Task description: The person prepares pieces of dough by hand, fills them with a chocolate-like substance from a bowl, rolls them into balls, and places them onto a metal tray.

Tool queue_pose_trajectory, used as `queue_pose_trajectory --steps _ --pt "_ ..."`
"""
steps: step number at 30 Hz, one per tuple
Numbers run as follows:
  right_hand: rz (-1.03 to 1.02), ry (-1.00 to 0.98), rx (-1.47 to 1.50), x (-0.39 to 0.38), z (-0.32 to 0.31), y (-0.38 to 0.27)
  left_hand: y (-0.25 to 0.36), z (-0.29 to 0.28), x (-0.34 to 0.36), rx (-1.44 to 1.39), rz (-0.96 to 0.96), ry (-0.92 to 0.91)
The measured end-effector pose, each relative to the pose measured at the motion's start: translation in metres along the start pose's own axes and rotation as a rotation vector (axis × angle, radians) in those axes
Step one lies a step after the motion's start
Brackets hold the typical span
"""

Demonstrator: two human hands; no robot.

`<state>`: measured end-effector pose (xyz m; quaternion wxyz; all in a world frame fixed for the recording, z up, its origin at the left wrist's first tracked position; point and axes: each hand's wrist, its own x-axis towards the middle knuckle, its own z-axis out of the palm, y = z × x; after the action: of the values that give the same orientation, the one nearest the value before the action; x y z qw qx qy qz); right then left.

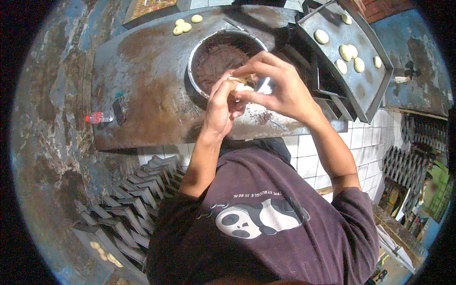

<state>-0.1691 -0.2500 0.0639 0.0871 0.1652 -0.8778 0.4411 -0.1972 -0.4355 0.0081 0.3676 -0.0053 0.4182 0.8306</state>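
My left hand [221, 104] and my right hand [275, 90] meet over the near right edge of a round metal bowl [192, 61] of dark brown crumbly filling [218, 57]. Their curled fingers are pinched round a small pale piece of dough [242, 86], partly hidden by them. A thin metal utensil [278, 122] lies on the worn metal table [142, 80] just below my right hand, beside white powder.
Pale dough rounds [185, 27] sit at the back; more lie on the tilted tray [365, 90] at right. A red-capped bottle [99, 117] and dark phone-like object [119, 111] are at left. Stacked metal trays [128, 209] stand at lower left. Another flat utensil [233, 24] lies behind the bowl.
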Motion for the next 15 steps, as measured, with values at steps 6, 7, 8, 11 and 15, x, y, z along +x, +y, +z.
queue_pose_trajectory --steps 6,7,8,11,15 --pt "0.244 0.153 0.23 -0.014 -0.019 0.017 -0.012 0.02 0.01 0.165 0.227 -0.032" --pt "0.22 0.145 0.217 -0.016 -0.023 0.02 -0.015 0.029 0.013 0.296 0.3 -0.008" --pt "0.23 0.126 0.234 -0.018 -0.028 0.02 -0.017 0.036 0.015 0.428 0.374 0.016" --pt "0.275 0.098 0.342 -0.025 -0.047 0.011 -0.021 0.041 0.024 0.266 0.293 0.023" --pt "-0.047 0.024 -0.155 -0.033 -0.083 0.006 -0.025 0.076 0.028 0.066 0.185 0.041"
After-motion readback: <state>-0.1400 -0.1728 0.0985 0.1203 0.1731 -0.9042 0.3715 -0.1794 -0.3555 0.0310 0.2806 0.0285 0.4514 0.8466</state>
